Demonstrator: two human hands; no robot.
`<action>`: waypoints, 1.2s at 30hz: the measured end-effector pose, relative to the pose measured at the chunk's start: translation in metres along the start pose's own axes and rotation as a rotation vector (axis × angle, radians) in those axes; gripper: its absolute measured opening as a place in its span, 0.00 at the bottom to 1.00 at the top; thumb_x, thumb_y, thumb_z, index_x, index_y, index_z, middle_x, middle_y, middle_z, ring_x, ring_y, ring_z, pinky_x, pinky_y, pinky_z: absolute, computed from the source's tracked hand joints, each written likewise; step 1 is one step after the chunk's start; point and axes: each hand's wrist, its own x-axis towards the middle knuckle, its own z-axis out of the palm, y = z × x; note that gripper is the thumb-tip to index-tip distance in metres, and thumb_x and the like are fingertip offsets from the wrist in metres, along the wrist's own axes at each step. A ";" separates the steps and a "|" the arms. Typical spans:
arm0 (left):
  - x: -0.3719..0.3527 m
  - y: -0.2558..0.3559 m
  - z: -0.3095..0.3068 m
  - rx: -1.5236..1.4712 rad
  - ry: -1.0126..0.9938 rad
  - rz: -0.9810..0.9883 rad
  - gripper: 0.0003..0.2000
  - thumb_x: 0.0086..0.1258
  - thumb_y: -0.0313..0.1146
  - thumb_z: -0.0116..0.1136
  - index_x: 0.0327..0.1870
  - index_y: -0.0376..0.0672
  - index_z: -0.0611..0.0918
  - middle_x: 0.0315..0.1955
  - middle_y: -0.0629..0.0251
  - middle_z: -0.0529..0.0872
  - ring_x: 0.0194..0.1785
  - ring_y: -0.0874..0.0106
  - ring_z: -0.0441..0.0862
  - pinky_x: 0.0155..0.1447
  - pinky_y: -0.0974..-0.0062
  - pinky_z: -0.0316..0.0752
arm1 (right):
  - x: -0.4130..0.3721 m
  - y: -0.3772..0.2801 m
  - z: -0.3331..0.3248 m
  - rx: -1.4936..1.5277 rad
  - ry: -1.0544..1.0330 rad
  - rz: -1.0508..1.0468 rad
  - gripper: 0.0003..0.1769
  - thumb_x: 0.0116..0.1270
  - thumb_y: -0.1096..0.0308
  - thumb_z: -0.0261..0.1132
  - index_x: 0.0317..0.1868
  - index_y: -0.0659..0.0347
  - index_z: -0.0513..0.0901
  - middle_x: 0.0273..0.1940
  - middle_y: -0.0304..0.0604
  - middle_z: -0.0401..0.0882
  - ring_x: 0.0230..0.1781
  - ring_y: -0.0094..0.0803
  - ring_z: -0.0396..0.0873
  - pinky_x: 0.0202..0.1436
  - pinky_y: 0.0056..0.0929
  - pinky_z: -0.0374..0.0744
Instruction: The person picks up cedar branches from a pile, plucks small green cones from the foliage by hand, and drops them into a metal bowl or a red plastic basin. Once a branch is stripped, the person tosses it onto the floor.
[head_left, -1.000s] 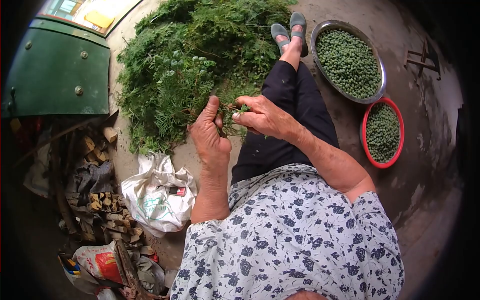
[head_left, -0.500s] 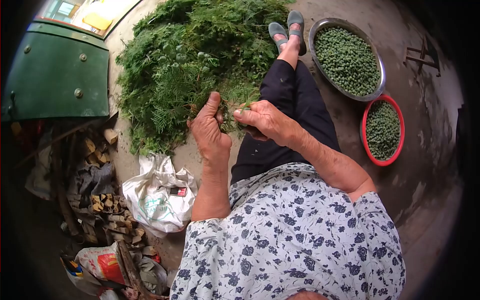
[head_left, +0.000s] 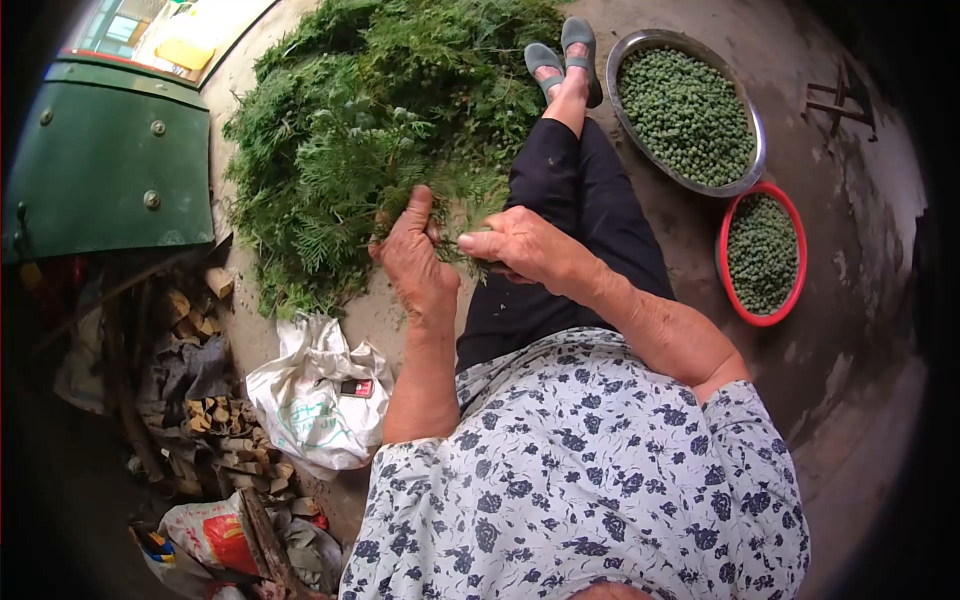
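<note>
beside the green pile [head_left: 350,120], a sprig [head_left: 453,240] was clenched in the left hand [head_left: 415,265] and pinched by the right hand [head_left: 520,245]; plucking seemed underway, a firm pull needed next.

Sprig [head_left: 462,232]: small green conifer cutting with flat, feathery scales, largely hidden by fingers. It is gripped between left hand [head_left: 418,262] and right hand [head_left: 520,245], and its tips merge into the near edge of the branch pile [head_left: 350,120]. The pile is a large loose heap of the same dark-green foliage, tangled and spread on the ground.
</note>
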 end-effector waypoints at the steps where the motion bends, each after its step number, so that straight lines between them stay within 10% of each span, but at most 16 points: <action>1: 0.006 0.003 -0.001 0.004 0.055 0.026 0.11 0.55 0.30 0.68 0.19 0.44 0.76 0.14 0.75 0.72 0.17 0.83 0.63 0.21 0.85 0.55 | -0.003 0.005 0.004 0.023 -0.119 -0.022 0.08 0.63 0.67 0.55 0.40 0.54 0.79 0.18 0.46 0.68 0.21 0.41 0.73 0.21 0.37 0.70; 4: 0.032 0.020 -0.015 -0.082 0.091 0.033 0.14 0.56 0.32 0.68 0.17 0.48 0.73 0.13 0.76 0.68 0.16 0.83 0.61 0.20 0.86 0.55 | -0.012 0.014 0.012 0.110 -0.281 0.078 0.09 0.66 0.63 0.56 0.40 0.58 0.77 0.18 0.41 0.67 0.17 0.33 0.70 0.16 0.29 0.66; 6: 0.038 0.025 -0.022 -0.101 0.123 0.024 0.13 0.57 0.32 0.66 0.19 0.47 0.73 0.13 0.76 0.67 0.16 0.83 0.61 0.21 0.86 0.56 | -0.014 0.022 0.006 1.031 -0.160 0.521 0.18 0.67 0.55 0.56 0.34 0.65 0.77 0.17 0.30 0.65 0.15 0.15 0.64 0.14 0.15 0.59; 10: 0.043 0.021 -0.036 -0.080 0.110 -0.033 0.12 0.60 0.33 0.64 0.21 0.46 0.73 0.12 0.76 0.67 0.17 0.83 0.61 0.24 0.85 0.63 | -0.015 0.045 -0.023 1.324 0.071 0.493 0.14 0.68 0.65 0.53 0.49 0.65 0.71 0.29 0.39 0.71 0.24 0.20 0.72 0.16 0.15 0.64; 18: 0.031 0.007 -0.041 0.029 0.125 -0.067 0.09 0.58 0.39 0.66 0.30 0.45 0.80 0.22 0.74 0.78 0.23 0.83 0.71 0.26 0.89 0.66 | -0.032 0.170 -0.152 1.209 0.887 0.440 0.12 0.61 0.73 0.58 0.46 0.64 0.71 0.40 0.47 0.72 0.39 0.35 0.76 0.36 0.32 0.78; 22: 0.039 0.002 -0.053 0.028 0.047 -0.056 0.11 0.59 0.42 0.65 0.32 0.46 0.78 0.23 0.73 0.78 0.19 0.83 0.68 0.24 0.89 0.67 | -0.045 0.169 -0.220 1.241 1.123 0.355 0.38 0.66 0.55 0.57 0.67 0.65 0.49 0.65 0.58 0.49 0.65 0.53 0.53 0.64 0.57 0.60; 26: 0.037 0.001 -0.055 0.049 0.051 -0.040 0.14 0.61 0.48 0.61 0.35 0.47 0.76 0.21 0.72 0.76 0.18 0.83 0.65 0.21 0.89 0.61 | -0.063 0.203 -0.269 1.243 1.350 0.382 0.35 0.67 0.61 0.55 0.67 0.68 0.50 0.69 0.58 0.43 0.68 0.54 0.47 0.64 0.59 0.60; 29: 0.032 0.002 -0.051 0.052 0.034 0.001 0.18 0.61 0.52 0.58 0.36 0.46 0.74 0.21 0.71 0.76 0.21 0.82 0.68 0.22 0.88 0.57 | -0.091 0.233 -0.288 0.537 1.135 0.459 0.32 0.63 0.66 0.59 0.63 0.71 0.58 0.65 0.57 0.57 0.62 0.49 0.62 0.59 0.49 0.71; 31: 0.035 0.004 -0.053 0.040 0.026 0.004 0.19 0.63 0.52 0.56 0.38 0.43 0.72 0.21 0.68 0.75 0.21 0.80 0.68 0.23 0.87 0.61 | -0.107 0.280 -0.311 -0.214 0.986 0.661 0.22 0.56 0.68 0.65 0.50 0.69 0.74 0.43 0.52 0.79 0.44 0.41 0.77 0.49 0.35 0.77; 33: 0.035 0.003 -0.047 -0.024 0.016 -0.032 0.19 0.64 0.51 0.55 0.39 0.43 0.72 0.21 0.68 0.75 0.21 0.80 0.69 0.24 0.86 0.63 | -0.097 0.185 -0.290 -1.001 0.615 0.959 0.13 0.58 0.62 0.60 0.36 0.65 0.81 0.40 0.47 0.81 0.43 0.40 0.77 0.44 0.40 0.74; 34: 0.034 0.006 -0.050 -0.091 0.005 -0.062 0.18 0.65 0.51 0.53 0.39 0.43 0.72 0.21 0.68 0.75 0.21 0.79 0.69 0.24 0.86 0.65 | -0.117 0.246 -0.302 -0.747 0.849 0.615 0.14 0.63 0.65 0.51 0.36 0.65 0.81 0.42 0.48 0.79 0.47 0.48 0.75 0.46 0.45 0.72; 36: 0.033 0.009 -0.049 -0.144 -0.058 -0.114 0.17 0.66 0.50 0.52 0.37 0.43 0.72 0.21 0.68 0.75 0.20 0.78 0.69 0.28 0.85 0.70 | -0.103 0.259 -0.301 0.997 1.411 0.204 0.14 0.64 0.70 0.53 0.47 0.68 0.77 0.49 0.52 0.75 0.50 0.50 0.74 0.52 0.44 0.72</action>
